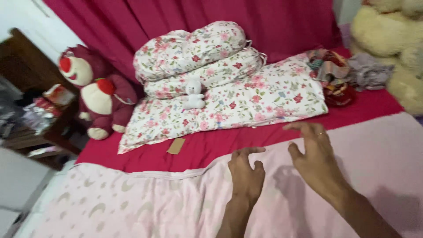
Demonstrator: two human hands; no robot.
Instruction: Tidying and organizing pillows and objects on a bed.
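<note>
Both hands hover low over the pink blanket point(132, 202) spread across the lower frame. The left hand point(246, 174) has its fingers loosely curled and apart near the blanket's upper edge, holding nothing. The right hand point(315, 158) is spread flat — empty as well. Above them, centre frame, lie floral pillows point(198, 57) — a red plush bear point(94, 90) sits at left.

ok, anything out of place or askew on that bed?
A small brown card lies loose on the red sheet beyond the left hand. The pink blanket is rumpled at its left end. A heap of clothes sits beyond the right hand.
</note>
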